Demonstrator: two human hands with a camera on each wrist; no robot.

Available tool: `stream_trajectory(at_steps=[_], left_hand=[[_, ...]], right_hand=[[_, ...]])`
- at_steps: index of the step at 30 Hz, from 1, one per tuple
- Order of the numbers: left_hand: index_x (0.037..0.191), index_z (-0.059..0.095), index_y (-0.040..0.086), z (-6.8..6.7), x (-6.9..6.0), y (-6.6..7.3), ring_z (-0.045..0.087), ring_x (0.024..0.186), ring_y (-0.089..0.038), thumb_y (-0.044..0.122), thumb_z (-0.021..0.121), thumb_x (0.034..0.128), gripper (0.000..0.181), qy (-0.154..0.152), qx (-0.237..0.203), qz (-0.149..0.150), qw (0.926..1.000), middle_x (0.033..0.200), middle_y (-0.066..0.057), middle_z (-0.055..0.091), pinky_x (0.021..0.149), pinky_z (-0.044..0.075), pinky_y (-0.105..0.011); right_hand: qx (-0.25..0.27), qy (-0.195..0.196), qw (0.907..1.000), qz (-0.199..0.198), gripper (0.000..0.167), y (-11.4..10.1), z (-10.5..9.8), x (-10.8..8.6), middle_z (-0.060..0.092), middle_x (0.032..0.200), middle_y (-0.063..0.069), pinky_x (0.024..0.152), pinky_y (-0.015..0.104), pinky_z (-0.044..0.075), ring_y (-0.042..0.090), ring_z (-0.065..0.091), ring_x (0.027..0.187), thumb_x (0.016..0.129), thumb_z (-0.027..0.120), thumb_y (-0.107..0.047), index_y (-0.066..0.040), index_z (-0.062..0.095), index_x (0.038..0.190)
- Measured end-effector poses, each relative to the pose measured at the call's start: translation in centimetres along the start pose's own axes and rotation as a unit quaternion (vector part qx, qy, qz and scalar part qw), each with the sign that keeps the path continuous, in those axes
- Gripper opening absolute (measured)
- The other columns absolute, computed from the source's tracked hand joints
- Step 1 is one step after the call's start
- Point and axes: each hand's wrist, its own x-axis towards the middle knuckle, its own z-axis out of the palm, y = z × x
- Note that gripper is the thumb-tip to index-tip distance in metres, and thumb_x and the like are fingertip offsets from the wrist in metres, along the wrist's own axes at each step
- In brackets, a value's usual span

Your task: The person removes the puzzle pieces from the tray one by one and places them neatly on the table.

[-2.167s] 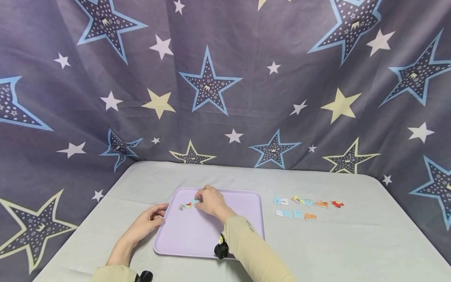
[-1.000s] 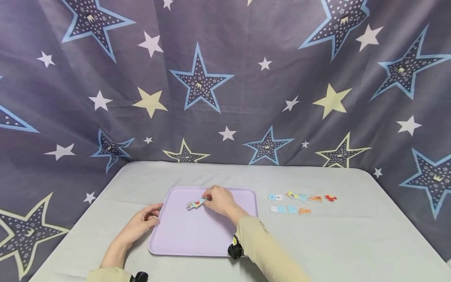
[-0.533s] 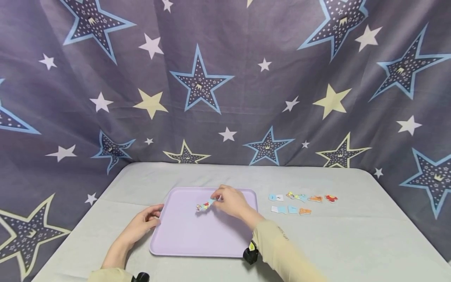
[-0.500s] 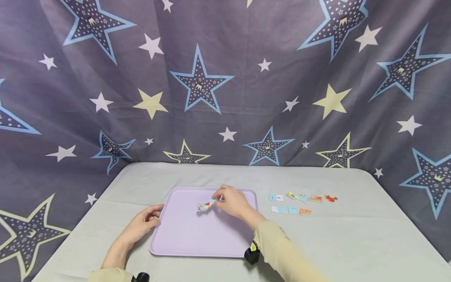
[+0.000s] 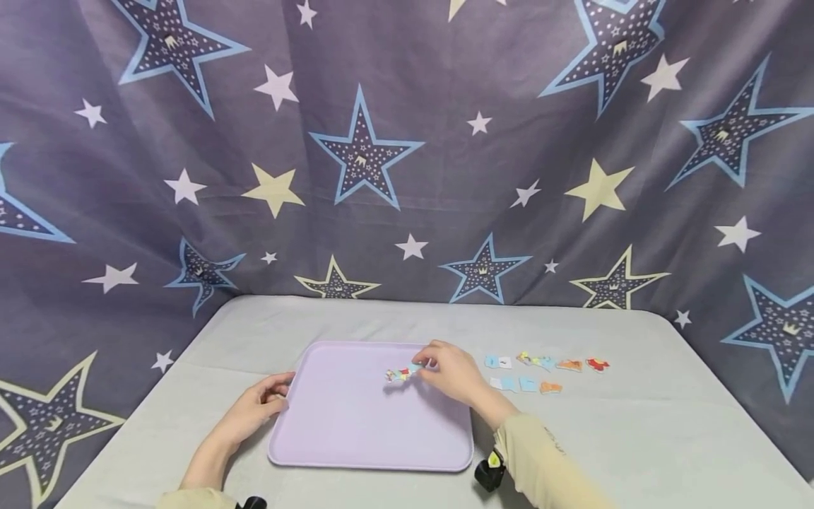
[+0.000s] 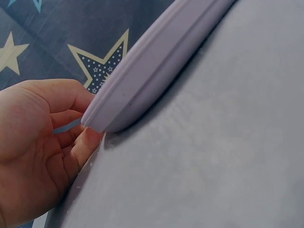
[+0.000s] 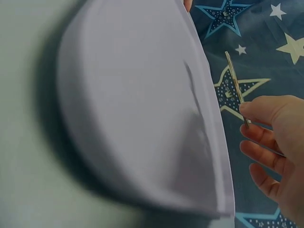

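My right hand [image 5: 454, 371] pinches one end of a flat, colourful puzzle piece [image 5: 400, 373], light blue with red and yellow. Its shadow falls on the lilac tray [image 5: 356, 424], so the piece is raised above the tray's back right part. Edge-on in the right wrist view, the puzzle piece [image 7: 233, 78] looks thin, held between thumb and index finger. My left hand [image 5: 254, 406] is at the tray's left rim. In the left wrist view, the left hand [image 6: 42, 142] holds the tray's rim [image 6: 137, 80] between thumb and fingers.
Right of the tray, several puzzle pieces lie in two rows on the pale tablecloth [image 5: 636, 431], among them an orange piece [image 5: 550, 387] and a red piece [image 5: 597, 364]. A star-patterned curtain [image 5: 445, 162] hangs behind the table.
The right hand has lifted the puzzle piece off the tray's back left part and carried it to the right. The left hand stays at the tray's left rim.
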Motion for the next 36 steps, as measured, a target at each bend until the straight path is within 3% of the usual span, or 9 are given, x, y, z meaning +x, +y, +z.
stream_trajectory(at_steps=[9,20,28,36], left_hand=[[0.131,0.042,-0.003,-0.2,-0.2,0.0,0.045,0.081,-0.007,0.006,0.06,0.0798,0.055,0.003,0.005,0.0,1.0,0.108,-0.015,0.051,0.063,0.039,-0.021],[0.131,0.043,-0.002,-0.1,-0.2,-0.3,0.045,0.077,-0.006,0.006,0.06,0.0789,0.055,0.004,0.0,-0.004,1.0,0.106,-0.014,0.051,0.06,0.039,-0.021],[0.13,0.044,-0.004,-0.1,0.1,-0.1,0.046,0.078,-0.006,0.004,0.06,0.0788,0.054,0.007,0.001,0.014,0.9999,0.105,-0.016,0.052,0.062,0.039,-0.02],[0.131,0.042,-0.004,-0.1,-0.1,-0.2,0.046,0.079,-0.006,0.005,0.06,0.0797,0.055,0.002,0.0,0.004,1.0,0.107,-0.016,0.051,0.065,0.04,-0.019]], right_hand=[[0.0,0.013,0.9997,0.02,0.016,1.8,-1.9,-2.1,0.061,0.086,-0.009,0.066,0.026,0.043,0.011,0.056,0.078,0.077,0.066,-0.023,-0.02,0.069,0.093],[-0.017,0.031,0.999,0.027,0.018,5.0,-4.7,-4.9,0.06,0.085,-0.008,0.062,0.023,0.042,0.013,0.057,0.076,0.077,0.068,-0.019,-0.017,0.069,0.094],[-0.041,0.046,0.9976,0.032,0.017,7.5,-6.3,-6.6,0.061,0.088,-0.006,0.061,0.023,0.043,0.013,0.057,0.076,0.077,0.068,-0.016,-0.016,0.068,0.095],[-0.053,0.038,0.9962,0.058,0.018,9.1,-7.7,-8.4,0.062,0.091,-0.003,0.061,0.026,0.043,0.014,0.058,0.077,0.079,0.066,-0.012,-0.013,0.068,0.097]])
